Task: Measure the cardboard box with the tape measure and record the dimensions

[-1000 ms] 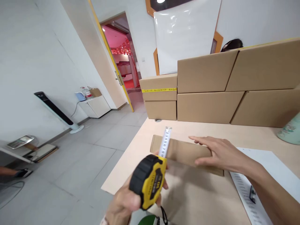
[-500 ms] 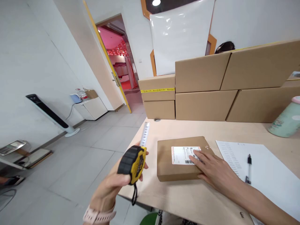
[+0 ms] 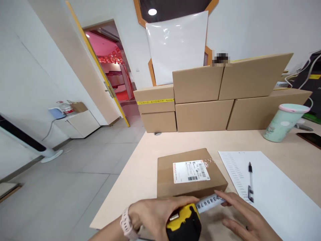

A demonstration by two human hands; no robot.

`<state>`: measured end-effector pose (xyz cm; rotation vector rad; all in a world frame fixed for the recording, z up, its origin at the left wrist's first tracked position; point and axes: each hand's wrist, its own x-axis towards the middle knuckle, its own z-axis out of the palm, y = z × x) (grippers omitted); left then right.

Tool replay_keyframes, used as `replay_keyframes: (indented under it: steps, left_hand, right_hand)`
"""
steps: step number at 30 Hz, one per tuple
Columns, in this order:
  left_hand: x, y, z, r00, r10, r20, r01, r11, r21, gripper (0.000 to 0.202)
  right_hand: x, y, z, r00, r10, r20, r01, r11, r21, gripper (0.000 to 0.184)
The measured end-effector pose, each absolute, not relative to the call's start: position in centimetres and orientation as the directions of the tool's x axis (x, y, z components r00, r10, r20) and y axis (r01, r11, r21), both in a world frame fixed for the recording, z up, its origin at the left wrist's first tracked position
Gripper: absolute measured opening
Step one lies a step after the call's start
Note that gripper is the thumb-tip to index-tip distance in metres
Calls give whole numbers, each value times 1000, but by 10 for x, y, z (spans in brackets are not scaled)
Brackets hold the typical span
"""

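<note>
A yellow and black tape measure (image 3: 185, 222) is wrapped in my left hand (image 3: 156, 212), which has a pale pink band at the wrist. Its white blade (image 3: 210, 203) sticks out to the right, numbers facing up. My right hand (image 3: 247, 216) has the blade's free end between thumb side and index finger; the other fingers are partly spread. Just beyond both hands, a taped cardboard box (image 3: 165, 174) lies flat on the table, apart from my fingers as far as I can see. A white shipping label (image 3: 180, 172) is stuck on its top.
Paper sheets (image 3: 276, 187) with a black-capped pen (image 3: 250, 182) lie on the right. A green tumbler (image 3: 283, 124) and a dark phone (image 3: 309, 139) stand farther back. Stacked cartons (image 3: 203, 115) line the table's (image 3: 125, 187) far side. Someone's head top shows behind them.
My right hand has left the box top and taken the blade's end. The left hand has brought the tape measure right, to the box's near side, turning the blade sideways. The view has shifted right.
</note>
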<state>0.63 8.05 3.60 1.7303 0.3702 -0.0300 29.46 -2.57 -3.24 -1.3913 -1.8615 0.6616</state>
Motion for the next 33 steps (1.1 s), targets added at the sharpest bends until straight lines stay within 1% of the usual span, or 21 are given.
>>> replay_keyframes:
  steps: [3, 4, 6, 9, 12, 14, 16, 18, 19, 20, 21, 23, 24, 26, 27, 29, 30, 31, 33]
  left_hand:
    - [9, 82, 32, 933, 277, -229, 333, -428, 840, 119]
    - [9, 82, 30, 927, 289, -238, 359, -507, 784, 119]
    - [10, 80, 26, 913, 312, -261, 405, -627, 665, 118]
    - [11, 78, 24, 903, 315, -292, 427, -730, 533, 112]
    - [9, 81, 24, 893, 340, -293, 443, -772, 455, 109]
    - [7, 84, 24, 883, 374, -283, 465, -778, 422, 107]
    - [3, 87, 22, 876, 401, -269, 481, -769, 422, 105]
    - [-1, 88, 19, 871, 422, -254, 492, -745, 450, 106]
    - [-4, 88, 19, 867, 435, -244, 498, -730, 467, 108]
    - [-6, 87, 18, 861, 451, -235, 506, -714, 484, 109]
    - [-9, 85, 17, 853, 471, -226, 517, -697, 497, 109]
    - [-14, 78, 12, 833, 515, -201, 537, -666, 518, 111]
    - [-15, 73, 8, 831, 528, -176, 532, -662, 527, 112]
    - [-13, 60, -7, 847, 528, -66, 471, -686, 554, 110]
    - [-8, 51, -17, 864, 504, 17, 405, -714, 572, 106]
    - [13, 33, -39, 856, 475, 203, 267, -744, 613, 84]
    - [29, 23, -49, 858, 467, 217, 233, -728, 645, 75]
    - [47, 15, -57, 858, 458, 233, 197, -712, 674, 66]
    - [88, 2, -67, 884, 394, 250, 109, -697, 709, 60]
  right_hand:
    - [292, -24, -38, -93, 986, 135, 507, 164, -846, 44]
    - [291, -22, -39, -73, 990, 119, 490, 139, -860, 44]
    - [290, -19, -40, -48, 990, 136, 486, 142, -862, 44]
    - [288, -13, -43, -46, 972, 230, 536, 218, -816, 43]
    - [283, -11, -48, -38, 947, 318, 593, 277, -756, 37]
    - [281, -12, -50, -30, 934, 356, 641, 292, -710, 27]
    - [283, -13, -48, -36, 925, 379, 695, 296, -655, 16]
    - [295, -12, -41, -11, 928, 374, 762, 250, -598, 20]
    - [305, -10, -36, 33, 937, 347, 802, 183, -568, 25]
    - [317, -7, -31, 104, 946, 306, 841, 81, -535, 29]
    - [330, -3, -26, 190, 950, 249, 873, -47, -486, 32]
    - [358, 7, -19, 383, 917, 107, 874, -323, -362, 38]
    - [370, 13, -18, 430, 901, 52, 865, -395, -309, 38]
    - [387, 26, -20, 458, 889, 3, 860, -442, -257, 38]
    - [391, 31, -22, 442, 897, -2, 867, -427, -255, 37]
    - [396, 40, -29, 371, 928, 11, 890, -353, -289, 29]
    - [397, 44, -31, 324, 946, 15, 895, -302, -328, 24]
    - [398, 46, -32, 278, 961, 13, 886, -251, -390, 20]
    - [401, 48, -30, 218, 976, -4, 791, -180, -585, 20]
